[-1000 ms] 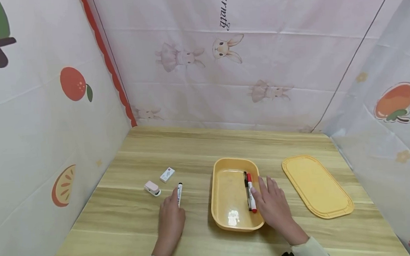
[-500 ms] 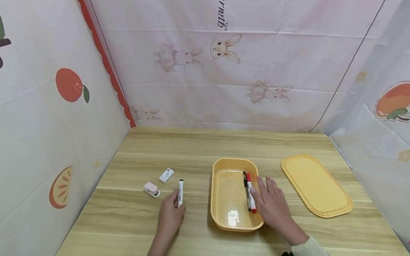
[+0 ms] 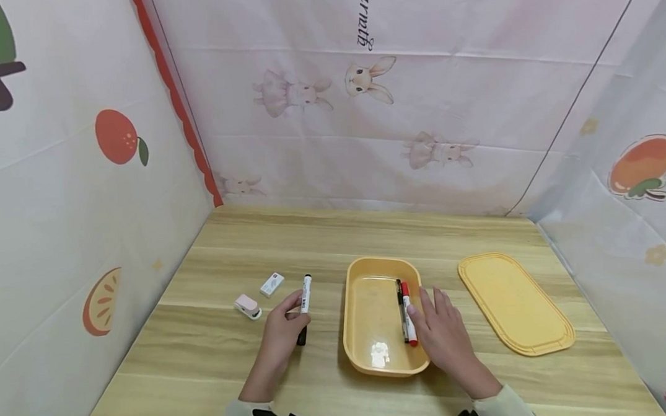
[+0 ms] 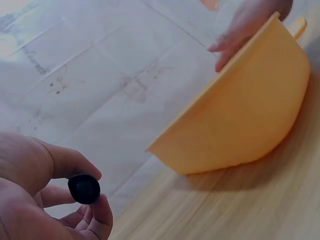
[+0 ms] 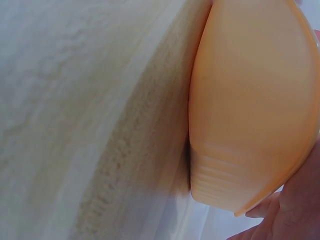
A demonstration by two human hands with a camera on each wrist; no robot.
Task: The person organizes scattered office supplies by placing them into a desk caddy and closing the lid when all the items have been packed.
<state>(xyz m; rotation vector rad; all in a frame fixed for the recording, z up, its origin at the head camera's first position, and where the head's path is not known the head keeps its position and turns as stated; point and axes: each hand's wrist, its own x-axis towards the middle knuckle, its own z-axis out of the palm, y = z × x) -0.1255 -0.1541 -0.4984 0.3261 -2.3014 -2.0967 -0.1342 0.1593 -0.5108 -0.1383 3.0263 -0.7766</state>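
- Marker (image 3: pixel 306 294), white with black ends, is over the bench (image 3: pixel 289 235), left of the yellow box (image 3: pixel 371 318).
- Left hand (image 3: pixel 283 334) is closed in a pinch on it, thumb against fingers.
- Right hand (image 3: pixel 441 330), fingers nearly straight, rests on the box's right rim.
- Red pen (image 3: pixel 408 316) and black pen (image 3: pixel 400 307) lie side by side inside, along the right wall.
- Stapler (image 3: pixel 248 306) and white block (image 3: pixel 272 284) sit farther left; yellow lid (image 3: pixel 516 302) lies right.

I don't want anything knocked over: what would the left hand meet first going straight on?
Probably the rabbit-print backdrop; the left hand, holding the marker, seems aimed between the small white box and yellow container, though depth is unclear.
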